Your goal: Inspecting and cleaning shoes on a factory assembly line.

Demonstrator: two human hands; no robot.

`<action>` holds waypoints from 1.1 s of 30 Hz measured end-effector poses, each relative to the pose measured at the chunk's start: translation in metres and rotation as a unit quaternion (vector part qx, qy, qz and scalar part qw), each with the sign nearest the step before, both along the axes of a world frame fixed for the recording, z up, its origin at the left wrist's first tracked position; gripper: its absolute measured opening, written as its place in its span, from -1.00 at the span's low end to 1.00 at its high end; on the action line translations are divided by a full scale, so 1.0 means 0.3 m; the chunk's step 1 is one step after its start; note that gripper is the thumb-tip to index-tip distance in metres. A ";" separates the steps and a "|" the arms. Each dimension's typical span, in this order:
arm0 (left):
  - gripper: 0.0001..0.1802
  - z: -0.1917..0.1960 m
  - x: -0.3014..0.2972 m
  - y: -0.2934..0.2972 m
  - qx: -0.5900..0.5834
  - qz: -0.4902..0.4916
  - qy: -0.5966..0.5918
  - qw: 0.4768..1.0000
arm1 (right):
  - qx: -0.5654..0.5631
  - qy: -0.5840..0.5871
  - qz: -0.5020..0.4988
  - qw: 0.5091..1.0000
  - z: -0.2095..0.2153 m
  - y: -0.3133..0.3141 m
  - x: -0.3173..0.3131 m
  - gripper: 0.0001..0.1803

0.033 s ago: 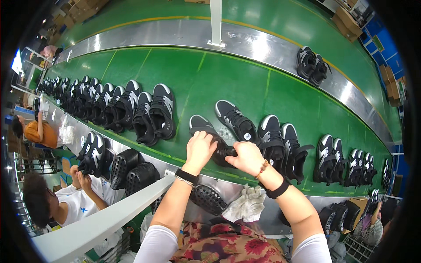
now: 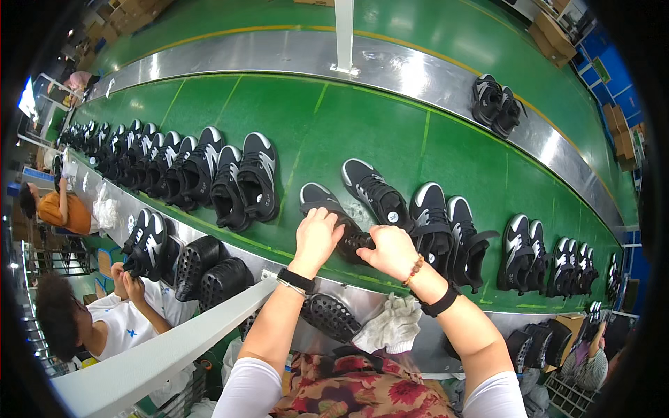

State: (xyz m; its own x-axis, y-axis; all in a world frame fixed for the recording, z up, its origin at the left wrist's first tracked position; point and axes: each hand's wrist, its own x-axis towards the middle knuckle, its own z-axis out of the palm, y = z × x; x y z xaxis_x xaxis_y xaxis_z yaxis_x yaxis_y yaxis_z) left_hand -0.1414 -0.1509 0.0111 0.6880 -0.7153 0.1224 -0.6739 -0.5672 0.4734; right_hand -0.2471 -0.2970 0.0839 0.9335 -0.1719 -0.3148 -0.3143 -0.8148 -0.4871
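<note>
A black sneaker [image 2: 326, 198] with a grey-edged toe lies on the green belt right before me, toe pointing away. My left hand [image 2: 318, 238] is closed on its left side with fingers curled over the upper. At the heel end, my right hand [image 2: 392, 252] pinches the sneaker's collar, thumb toward the left. Both hands hide much of the shoe's middle. Just beyond lies a second black sneaker [image 2: 378, 193], tilted, with a round white label inside. Close on the right stands another pair of sneakers [image 2: 432, 216].
Pairs of sneakers [image 2: 207, 164] line the belt [image 2: 293, 104] to both sides. White gloves [image 2: 391, 326] and a black perforated shoe last [image 2: 330, 317] lie on the metal ledge near me. A white post [image 2: 174, 334] slants at lower left. A co-worker [image 2: 104, 317] handles shoes beside it.
</note>
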 end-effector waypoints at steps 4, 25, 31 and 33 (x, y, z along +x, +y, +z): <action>-0.80 -0.018 0.007 0.008 -0.052 -0.020 0.008 0.998 | -0.043 -0.095 -0.015 0.994 -0.062 0.027 0.009 -0.70; -0.80 0.022 0.021 -0.001 -0.101 0.013 0.011 0.995 | 0.024 -0.106 -0.026 0.994 -0.304 0.015 0.171 -0.31; -0.74 -0.007 -0.013 -0.011 -0.096 0.006 0.004 0.995 | -0.062 -0.094 -0.013 0.994 -0.362 0.048 0.226 -0.41; -0.73 -0.021 -0.012 0.000 -0.090 0.019 0.002 0.996 | -0.044 -0.027 -0.074 0.996 -0.354 0.066 0.232 -0.51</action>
